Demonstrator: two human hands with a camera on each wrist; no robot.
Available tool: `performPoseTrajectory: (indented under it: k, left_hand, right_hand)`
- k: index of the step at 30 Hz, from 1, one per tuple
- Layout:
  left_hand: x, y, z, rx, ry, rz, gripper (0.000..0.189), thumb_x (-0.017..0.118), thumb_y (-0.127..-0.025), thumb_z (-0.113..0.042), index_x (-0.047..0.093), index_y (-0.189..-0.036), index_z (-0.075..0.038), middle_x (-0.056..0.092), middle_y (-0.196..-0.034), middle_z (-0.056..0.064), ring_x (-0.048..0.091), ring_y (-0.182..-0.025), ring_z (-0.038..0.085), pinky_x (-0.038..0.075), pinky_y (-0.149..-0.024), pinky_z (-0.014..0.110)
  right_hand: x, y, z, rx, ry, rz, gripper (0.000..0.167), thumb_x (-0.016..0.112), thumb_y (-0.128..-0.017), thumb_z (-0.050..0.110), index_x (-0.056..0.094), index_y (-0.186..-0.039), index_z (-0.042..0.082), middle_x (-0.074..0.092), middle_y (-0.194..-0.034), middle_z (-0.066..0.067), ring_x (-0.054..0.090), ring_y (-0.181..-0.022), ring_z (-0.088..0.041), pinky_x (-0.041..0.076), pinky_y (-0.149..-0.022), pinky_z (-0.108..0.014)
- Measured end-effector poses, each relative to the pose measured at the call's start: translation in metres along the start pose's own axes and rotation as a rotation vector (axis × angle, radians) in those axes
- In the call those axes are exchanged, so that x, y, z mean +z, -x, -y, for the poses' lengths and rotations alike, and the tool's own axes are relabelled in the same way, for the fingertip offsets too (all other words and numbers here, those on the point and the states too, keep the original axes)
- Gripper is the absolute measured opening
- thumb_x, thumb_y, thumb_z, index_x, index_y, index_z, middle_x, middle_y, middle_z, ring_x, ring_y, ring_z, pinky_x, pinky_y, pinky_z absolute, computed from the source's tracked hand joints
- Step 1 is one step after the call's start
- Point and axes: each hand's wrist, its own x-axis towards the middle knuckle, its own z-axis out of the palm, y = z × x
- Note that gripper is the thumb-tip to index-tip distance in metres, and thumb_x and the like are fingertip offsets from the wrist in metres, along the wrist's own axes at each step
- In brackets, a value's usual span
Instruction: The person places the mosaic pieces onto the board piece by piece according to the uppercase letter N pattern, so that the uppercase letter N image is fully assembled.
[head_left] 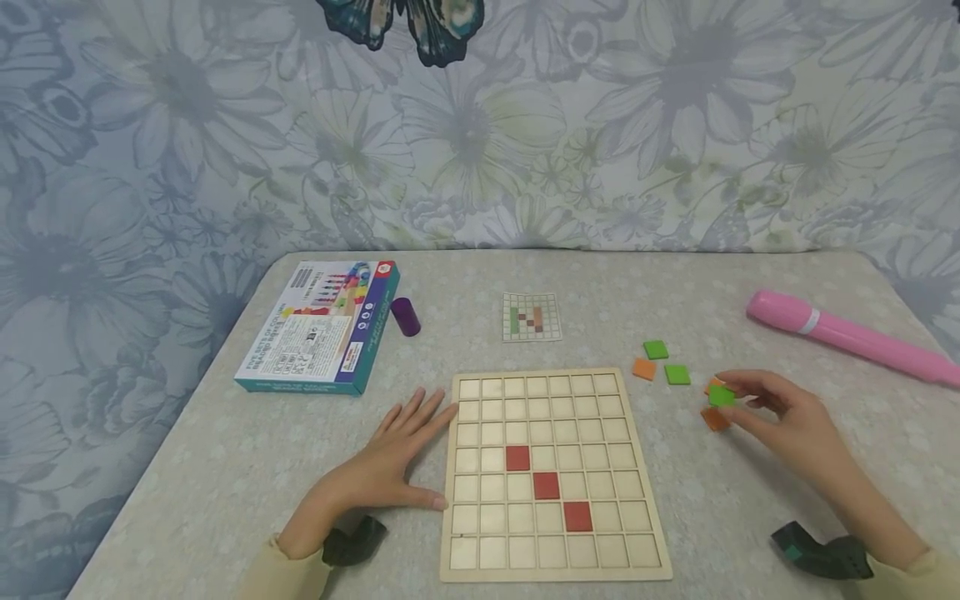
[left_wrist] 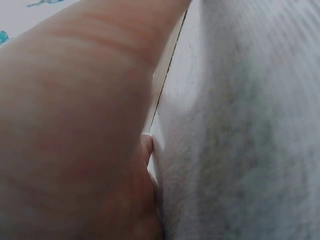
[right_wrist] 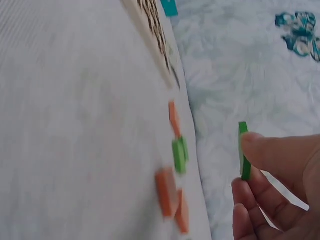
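Observation:
My right hand (head_left: 795, 417) pinches a green square tile (right_wrist: 244, 152) between thumb and fingers, raised over the table to the right of the board. Two orange tiles (head_left: 715, 419) lie beneath it, one partly covered by the held tile. My left hand (head_left: 397, 458) lies with fingers spread on the table, thumb and index fingertip at the left edge of the wooden grid board (head_left: 555, 568). Three red tiles (head_left: 547, 486) sit in the board's cells in a descending diagonal. In the left wrist view, the wrist and palm fill most of the picture.
Two green tiles (head_left: 677, 375) and an orange tile (head_left: 643, 369) lie by the board's upper right. Behind the board is a pattern card (head_left: 532, 317). A game box (head_left: 315, 329) and purple cylinder (head_left: 406, 317) stand at left; a pink wand-shaped object (head_left: 847, 336) lies at right.

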Motion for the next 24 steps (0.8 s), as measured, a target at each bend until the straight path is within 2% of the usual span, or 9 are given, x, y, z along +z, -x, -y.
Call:
performPoseTrajectory:
  k: [7, 10, 13, 19, 24]
  left_hand:
    - [0.0, -0.001, -0.001, -0.002, 0.0, 0.004, 0.109, 0.073, -0.069, -0.059, 0.016, -0.151, -0.014, 0.004, -0.155, 0.01, -0.006, -0.139, 0.032, -0.002, -0.106, 0.054]
    - [0.0, -0.001, 0.0, -0.001, -0.003, 0.006, 0.109, 0.073, -0.069, -0.059, 0.016, -0.151, -0.014, 0.004, -0.155, 0.01, -0.006, -0.139, 0.032, -0.002, -0.106, 0.054]
    - [0.001, -0.001, 0.0, -0.002, -0.003, 0.004, 0.109, 0.073, -0.069, -0.059, 0.016, -0.151, -0.014, 0.004, -0.155, 0.011, -0.006, -0.139, 0.032, -0.002, -0.105, 0.055]
    - [0.001, 0.0, 0.002, -0.003, -0.006, 0.003, 0.109, 0.072, -0.069, -0.061, 0.016, -0.151, -0.015, 0.004, -0.155, 0.01, -0.007, -0.139, 0.031, -0.002, -0.105, 0.055]
    - [0.001, 0.0, 0.002, -0.002, -0.003, 0.002, 0.11, 0.072, -0.069, -0.061, 0.016, -0.151, -0.014, 0.004, -0.155, 0.01, -0.007, -0.139, 0.031, -0.002, -0.105, 0.055]
  right_hand:
    - [0.025, -0.014, 0.03, -0.078, -0.115, -0.006, 0.042, 0.071, -0.074, -0.014, 0.061, -0.114, -0.003, 0.064, -0.106, 0.001, 0.054, -0.09, -0.003, 0.042, -0.078, -0.012]
    - [0.038, -0.018, 0.04, -0.116, -0.147, 0.026, 0.042, 0.071, -0.074, -0.014, 0.062, -0.113, -0.002, 0.064, -0.108, -0.005, 0.055, -0.095, -0.003, 0.043, -0.079, -0.015]
    - [0.054, -0.019, 0.05, -0.117, -0.155, 0.073, 0.039, 0.072, -0.075, -0.011, 0.064, -0.112, 0.0, 0.064, -0.109, -0.007, 0.055, -0.097, -0.004, 0.044, -0.08, -0.017]
    - [0.084, -0.011, 0.066, -0.019, -0.173, 0.178, 0.033, 0.075, -0.077, 0.002, 0.068, -0.109, 0.007, 0.063, -0.105, 0.002, 0.057, -0.091, -0.013, 0.048, -0.08, -0.029]
    - [0.099, -0.001, 0.073, 0.06, -0.205, 0.256, 0.032, 0.078, -0.077, 0.011, 0.069, -0.107, 0.016, 0.063, -0.102, 0.01, 0.058, -0.091, -0.012, 0.048, -0.081, -0.032]
